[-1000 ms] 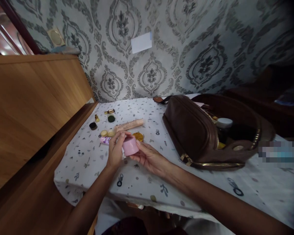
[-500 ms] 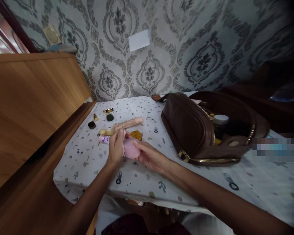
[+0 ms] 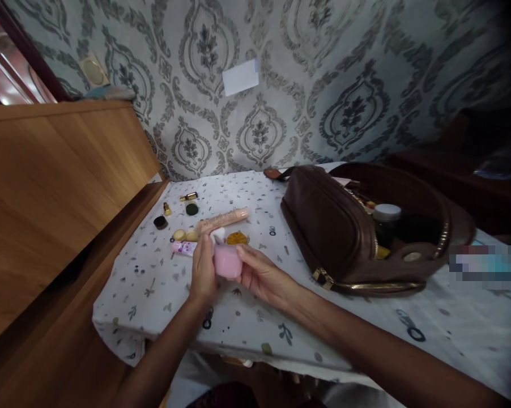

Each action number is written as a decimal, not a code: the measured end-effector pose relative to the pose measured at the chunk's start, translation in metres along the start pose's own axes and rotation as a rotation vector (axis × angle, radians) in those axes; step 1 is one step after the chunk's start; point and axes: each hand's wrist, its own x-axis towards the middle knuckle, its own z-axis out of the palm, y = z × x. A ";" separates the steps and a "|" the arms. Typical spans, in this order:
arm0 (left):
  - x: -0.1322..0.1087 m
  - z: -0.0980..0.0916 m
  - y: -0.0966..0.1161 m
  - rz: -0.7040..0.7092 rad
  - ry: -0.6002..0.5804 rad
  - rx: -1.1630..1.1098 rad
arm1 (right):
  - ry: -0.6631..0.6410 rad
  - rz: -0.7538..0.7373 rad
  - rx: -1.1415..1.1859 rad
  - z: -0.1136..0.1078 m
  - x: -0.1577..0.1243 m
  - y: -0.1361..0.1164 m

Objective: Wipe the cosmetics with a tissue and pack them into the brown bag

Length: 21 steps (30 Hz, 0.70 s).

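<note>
A small pink container [image 3: 228, 261] is held between my two hands above the cloth. My left hand [image 3: 203, 271] closes on its left side, with a white piece [image 3: 217, 235] at the fingertips. On the right side, my right hand [image 3: 262, 274] grips the container with thumb and fingers. Just beyond lie a peach tube [image 3: 224, 220] and a round amber item [image 3: 237, 238]. A white tube with purple marks [image 3: 184, 247] lies left of my left hand, beside two small cream-coloured round items [image 3: 179, 234].
An open brown bag [image 3: 332, 226] with a white-lidded jar [image 3: 386, 213] inside stands at the right. Small gold pieces [image 3: 189, 196], a dark green round item [image 3: 191, 209] and a black one [image 3: 160, 222] lie back left. A wooden cabinet [image 3: 68, 198] borders the left.
The pink container has turned slightly in my hands, and the white piece beside it shows more. The view has shifted a little.
</note>
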 end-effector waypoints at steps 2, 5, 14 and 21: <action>-0.007 -0.001 0.003 0.011 -0.035 0.036 | 0.033 -0.019 0.032 -0.001 0.001 -0.002; -0.016 -0.005 0.005 0.010 -0.059 0.059 | 0.061 -0.031 0.085 -0.003 0.003 -0.007; -0.027 -0.023 -0.005 0.507 -0.124 0.485 | 0.063 0.022 0.171 0.000 0.000 -0.009; -0.025 -0.026 0.003 0.559 -0.261 0.486 | -0.005 0.036 0.070 0.007 -0.009 -0.007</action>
